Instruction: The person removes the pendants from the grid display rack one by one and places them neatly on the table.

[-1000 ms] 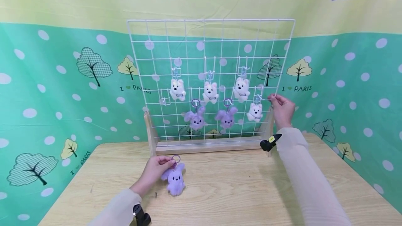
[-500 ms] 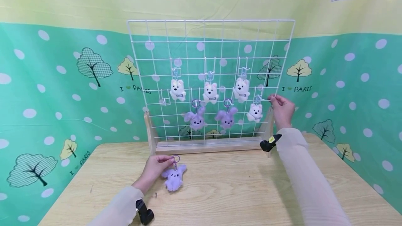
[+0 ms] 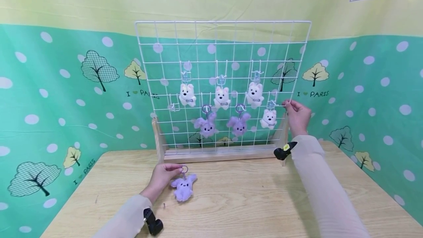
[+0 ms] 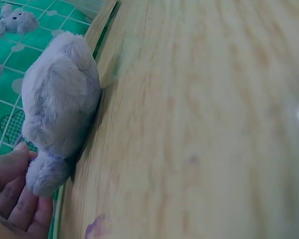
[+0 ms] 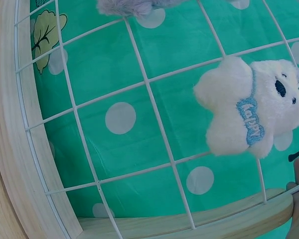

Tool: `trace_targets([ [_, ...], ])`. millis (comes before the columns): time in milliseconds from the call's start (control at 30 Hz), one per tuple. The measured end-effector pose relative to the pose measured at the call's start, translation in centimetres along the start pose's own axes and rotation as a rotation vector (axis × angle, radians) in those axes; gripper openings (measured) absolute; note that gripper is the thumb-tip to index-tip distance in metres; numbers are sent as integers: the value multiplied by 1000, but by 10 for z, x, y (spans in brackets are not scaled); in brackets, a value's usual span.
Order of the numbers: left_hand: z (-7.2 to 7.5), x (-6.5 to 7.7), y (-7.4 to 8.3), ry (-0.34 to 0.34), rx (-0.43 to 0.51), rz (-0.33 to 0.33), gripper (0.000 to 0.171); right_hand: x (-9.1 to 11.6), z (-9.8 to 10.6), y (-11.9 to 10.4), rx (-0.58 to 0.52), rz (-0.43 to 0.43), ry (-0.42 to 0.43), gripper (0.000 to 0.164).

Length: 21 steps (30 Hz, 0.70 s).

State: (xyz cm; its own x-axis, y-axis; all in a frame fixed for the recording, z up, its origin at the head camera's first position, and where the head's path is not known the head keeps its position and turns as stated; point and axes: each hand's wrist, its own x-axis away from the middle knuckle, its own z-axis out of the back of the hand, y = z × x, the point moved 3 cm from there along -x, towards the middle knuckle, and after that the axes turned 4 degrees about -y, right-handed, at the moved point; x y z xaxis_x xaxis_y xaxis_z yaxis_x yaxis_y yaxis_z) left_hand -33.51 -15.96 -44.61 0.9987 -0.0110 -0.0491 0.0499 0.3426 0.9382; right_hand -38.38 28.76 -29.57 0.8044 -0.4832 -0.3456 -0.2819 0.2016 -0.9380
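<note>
While the left hand (image 3: 162, 176) pinches a purple plush (image 3: 183, 189) by its ring (image 3: 187, 169) over the counter (image 3: 238, 197), the right hand (image 3: 298, 116) pinches the wire rack (image 3: 223, 21) near a hanging white plush (image 3: 268, 119).

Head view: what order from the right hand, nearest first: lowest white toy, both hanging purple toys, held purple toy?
1. Lowest white toy, just left of the right hand.
2. Right hanging purple toy, further left.
3. Left hanging purple toy, further still.
4. Held purple toy, lower left.
</note>
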Motion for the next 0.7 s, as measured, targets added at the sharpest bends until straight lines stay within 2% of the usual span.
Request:
trace_targets([
  [467,2,-1,-3,20,-11,17,12,-2,-2,1,7,9,-9,38],
  [700,4,-3,2,9,-2,-7,14,0,-1,1,3,13,-4,38],
])
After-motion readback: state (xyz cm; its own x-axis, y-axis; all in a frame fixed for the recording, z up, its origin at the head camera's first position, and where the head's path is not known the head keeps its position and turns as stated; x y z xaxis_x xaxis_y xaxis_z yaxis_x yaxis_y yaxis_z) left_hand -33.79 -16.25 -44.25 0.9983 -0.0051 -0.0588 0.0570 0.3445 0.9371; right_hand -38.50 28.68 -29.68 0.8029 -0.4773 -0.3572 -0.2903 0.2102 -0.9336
